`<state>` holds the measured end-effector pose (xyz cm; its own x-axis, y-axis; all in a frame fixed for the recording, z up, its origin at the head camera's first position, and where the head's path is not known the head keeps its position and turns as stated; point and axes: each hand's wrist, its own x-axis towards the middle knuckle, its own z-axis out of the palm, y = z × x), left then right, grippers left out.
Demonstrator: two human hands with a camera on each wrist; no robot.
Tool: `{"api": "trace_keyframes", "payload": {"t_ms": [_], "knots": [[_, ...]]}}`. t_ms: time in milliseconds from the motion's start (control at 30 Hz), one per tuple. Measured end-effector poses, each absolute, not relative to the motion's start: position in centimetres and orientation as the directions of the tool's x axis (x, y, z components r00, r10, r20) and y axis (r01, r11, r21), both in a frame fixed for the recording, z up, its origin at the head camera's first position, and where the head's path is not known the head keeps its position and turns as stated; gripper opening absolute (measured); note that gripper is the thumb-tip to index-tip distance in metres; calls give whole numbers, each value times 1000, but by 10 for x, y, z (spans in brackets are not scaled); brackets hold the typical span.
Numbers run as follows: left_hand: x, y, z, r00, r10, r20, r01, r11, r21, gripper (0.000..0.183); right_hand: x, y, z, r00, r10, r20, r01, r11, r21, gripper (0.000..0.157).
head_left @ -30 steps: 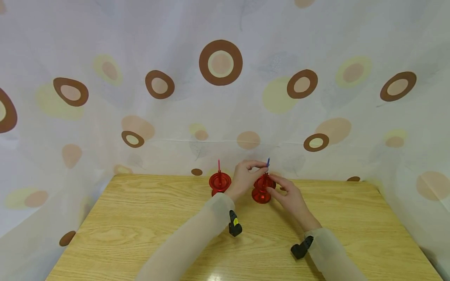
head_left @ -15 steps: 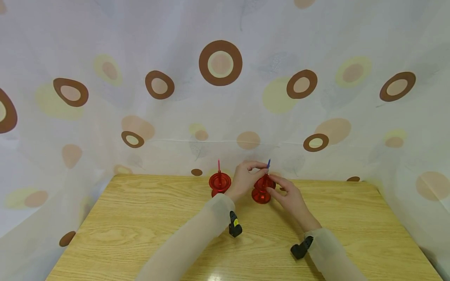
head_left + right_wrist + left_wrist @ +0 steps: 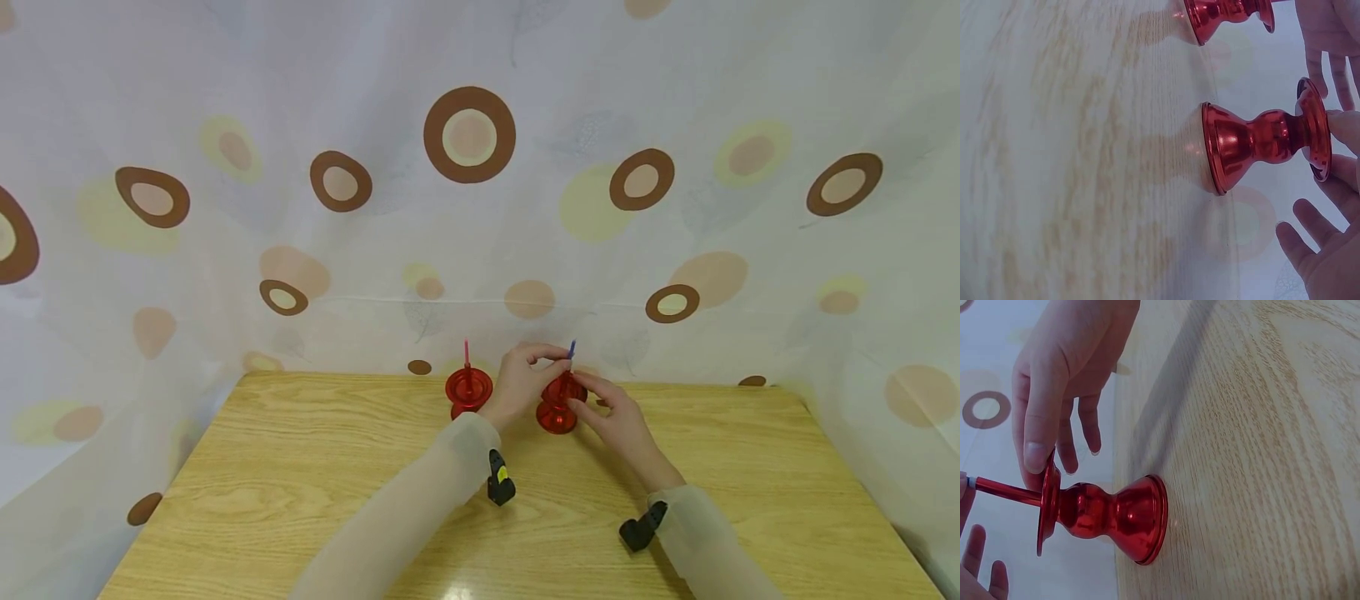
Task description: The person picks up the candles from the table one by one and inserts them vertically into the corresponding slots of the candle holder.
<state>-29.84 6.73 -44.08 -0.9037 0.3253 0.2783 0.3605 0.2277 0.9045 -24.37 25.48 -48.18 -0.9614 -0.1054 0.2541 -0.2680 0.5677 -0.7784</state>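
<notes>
A shiny red metal candle holder (image 3: 557,418) stands upright on the table, with a dish and a thin tube above its round base. My left hand (image 3: 519,382) reaches in from the left and pinches a thin blue candle (image 3: 572,346) at the top of that tube. The candle leans slightly right, its lower end hidden by the fingertips. With thumb and fingers, my right hand (image 3: 618,423) grips the dish's rim from the right. In the right wrist view, the dish (image 3: 1317,131) sits between that hand's thumb and fingers.
To the left, close to my left wrist, stands a matching red candle holder (image 3: 468,388) bearing a pink candle (image 3: 467,351). Both holders are near the back edge of the wooden table (image 3: 322,467). A patterned curtain (image 3: 375,250) hangs right behind.
The blue candle tips a little to the right, then back slightly, in my left fingers. Both hands and the two holders stay nearly where they were.
</notes>
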Motion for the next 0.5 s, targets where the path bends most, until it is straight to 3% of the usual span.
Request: {"api": "trace_keyframes", "payload": {"t_ms": [500], "knots": [[-299,66,-443,-892,341,296,383,224,896,20,-245,255,-482,-959,-114,259,-277,559,-782,50]]}}
